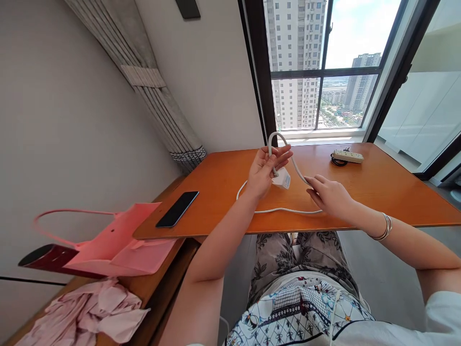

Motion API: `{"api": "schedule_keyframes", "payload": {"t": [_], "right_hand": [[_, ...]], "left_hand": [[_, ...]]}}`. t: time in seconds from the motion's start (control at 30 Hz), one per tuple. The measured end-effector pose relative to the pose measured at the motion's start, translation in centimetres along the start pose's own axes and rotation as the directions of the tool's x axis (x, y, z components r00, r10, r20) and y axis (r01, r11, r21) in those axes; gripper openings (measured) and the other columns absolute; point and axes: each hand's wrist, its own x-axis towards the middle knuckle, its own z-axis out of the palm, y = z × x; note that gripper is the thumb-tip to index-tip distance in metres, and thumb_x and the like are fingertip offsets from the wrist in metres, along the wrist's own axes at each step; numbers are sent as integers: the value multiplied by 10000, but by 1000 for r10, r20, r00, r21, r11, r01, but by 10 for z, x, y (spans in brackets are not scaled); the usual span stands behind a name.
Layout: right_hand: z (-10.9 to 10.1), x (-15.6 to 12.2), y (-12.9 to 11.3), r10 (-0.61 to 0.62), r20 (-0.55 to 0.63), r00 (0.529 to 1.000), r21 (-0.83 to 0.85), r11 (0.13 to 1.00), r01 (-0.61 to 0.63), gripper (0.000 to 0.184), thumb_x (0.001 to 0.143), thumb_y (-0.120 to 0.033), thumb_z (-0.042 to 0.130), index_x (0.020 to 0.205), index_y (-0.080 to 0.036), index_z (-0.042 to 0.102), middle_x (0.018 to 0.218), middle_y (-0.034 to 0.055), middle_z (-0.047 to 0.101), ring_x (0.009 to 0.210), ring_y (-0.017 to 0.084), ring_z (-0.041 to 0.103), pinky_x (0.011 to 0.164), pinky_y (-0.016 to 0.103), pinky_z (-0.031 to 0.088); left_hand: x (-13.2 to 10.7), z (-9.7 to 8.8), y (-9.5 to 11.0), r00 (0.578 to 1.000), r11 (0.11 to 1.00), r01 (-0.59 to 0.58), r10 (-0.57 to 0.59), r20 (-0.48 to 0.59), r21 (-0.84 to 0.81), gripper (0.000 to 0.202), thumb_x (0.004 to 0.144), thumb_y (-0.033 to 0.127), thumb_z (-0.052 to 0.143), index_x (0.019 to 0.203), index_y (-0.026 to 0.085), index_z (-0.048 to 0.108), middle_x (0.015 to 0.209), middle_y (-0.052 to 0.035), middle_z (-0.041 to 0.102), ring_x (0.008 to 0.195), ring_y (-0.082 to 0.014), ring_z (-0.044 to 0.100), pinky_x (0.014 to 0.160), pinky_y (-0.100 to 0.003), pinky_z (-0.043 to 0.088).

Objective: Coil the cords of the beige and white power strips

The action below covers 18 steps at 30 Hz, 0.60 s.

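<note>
My left hand [264, 170] is raised over the desk, its thumb pressing a white charging cable [297, 169] against partly extended fingers. From there the cable arches up and over, then runs down to my right hand [331, 194], which pinches it between thumb and fingers. A white power adapter [283, 179] sits just under the left hand's fingers; whether the fingers touch it, I cannot tell. Another stretch of the same white cable lies across the desktop near its front edge and curves up at the left behind my forearm.
The orange-brown desk [223, 173] carries a black phone [177, 209] at left and a white power strip [347, 156] with a black cord at back right. A pink bag [118, 245] and crumpled pink cloth [90, 312] lie on a lower wooden surface at left. Windows stand behind.
</note>
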Motion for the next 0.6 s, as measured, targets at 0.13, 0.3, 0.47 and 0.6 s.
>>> {"api": "schedule_keyframes", "payload": {"t": [0.13, 0.3, 0.47, 0.6], "right_hand": [[-9, -7, -21, -120, -72, 990, -67, 991, 115, 363, 1027, -277, 382, 1290, -183, 614, 977, 99, 677, 736, 172, 645, 546, 271, 369], [-11, -10, -28, -203, -170, 964, -131, 975, 182, 351, 1046, -267, 353, 1153, -173, 674, 887, 83, 661, 669, 137, 591, 518, 270, 331], [-17, -7, -23, -255, -348, 902, -162, 964, 210, 303, 1042, -245, 403, 1054, -197, 702, 806, 50, 659, 663, 122, 580, 543, 259, 359], [-21, -7, -21, -341, -394, 854, -140, 940, 310, 257, 1020, -231, 459, 1062, -215, 711, 811, 45, 670, 715, 128, 610, 606, 253, 420]], "left_hand": [[-4, 15, -10, 996, 997, -77, 77, 37, 11, 394, 898, 590, 615, 990, 236, 466, 1282, -105, 702, 1211, -249, 665, 1033, -430, 495], [-14, 28, -13, 987, 991, -134, 132, 95, 11, 363, 928, 562, 588, 1016, 232, 465, 1195, -99, 724, 1113, -227, 709, 1023, -430, 501], [-20, 32, -18, 974, 992, -125, 119, 191, 20, 356, 946, 556, 559, 1043, 232, 449, 1100, -81, 743, 914, -192, 748, 899, -394, 539], [-22, 36, -15, 969, 989, -133, 116, 217, 66, 353, 953, 565, 537, 1044, 233, 456, 1035, -67, 747, 819, -160, 726, 860, -357, 522]]}}
